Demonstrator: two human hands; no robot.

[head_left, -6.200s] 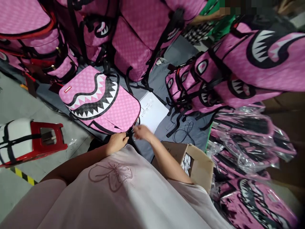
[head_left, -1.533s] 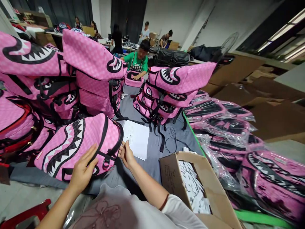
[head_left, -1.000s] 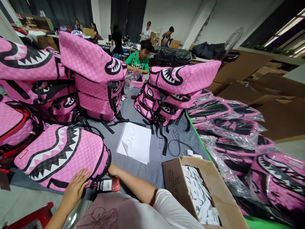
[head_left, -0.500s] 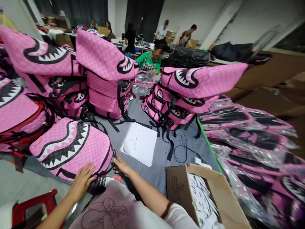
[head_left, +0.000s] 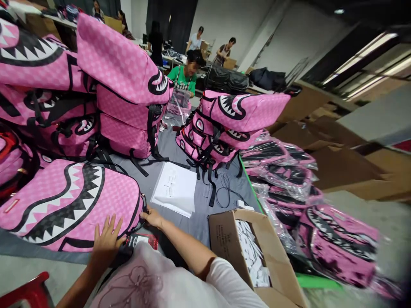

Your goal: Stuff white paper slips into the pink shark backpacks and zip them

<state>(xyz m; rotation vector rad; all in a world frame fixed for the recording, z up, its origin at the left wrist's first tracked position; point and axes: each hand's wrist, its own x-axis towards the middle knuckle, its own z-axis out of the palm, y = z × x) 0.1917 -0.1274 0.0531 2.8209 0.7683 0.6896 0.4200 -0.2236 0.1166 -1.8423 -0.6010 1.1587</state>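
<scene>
A pink checkered backpack [head_left: 118,188] with a black-and-white shark-mouth print lies flat on the grey-covered table in front of me. My left hand [head_left: 107,239] rests on its near side, fingers spread over the pink fabric. At the bag's right end, my right hand [head_left: 152,217] has its fingers closed at the edge, by the black trim and a dark loop. Its fingertips are partly hidden there. A red-and-black tag [head_left: 141,240] with a white label lies between my hands, close to my shirt.
White papers [head_left: 175,188] lie past my right hand. An open carton [head_left: 221,239] of white slips stands to the right. Stacked pink backpacks [head_left: 125,115] rise behind, with plastic-wrapped bags [head_left: 282,171] at right. A person in green [head_left: 181,77] works across the table. A red stool [head_left: 28,293] is lower left.
The view has swung to the right, so everything sits further left. My left hand's fingers are spread wider on the backpack. My right hand stays at the bag's right end.
</scene>
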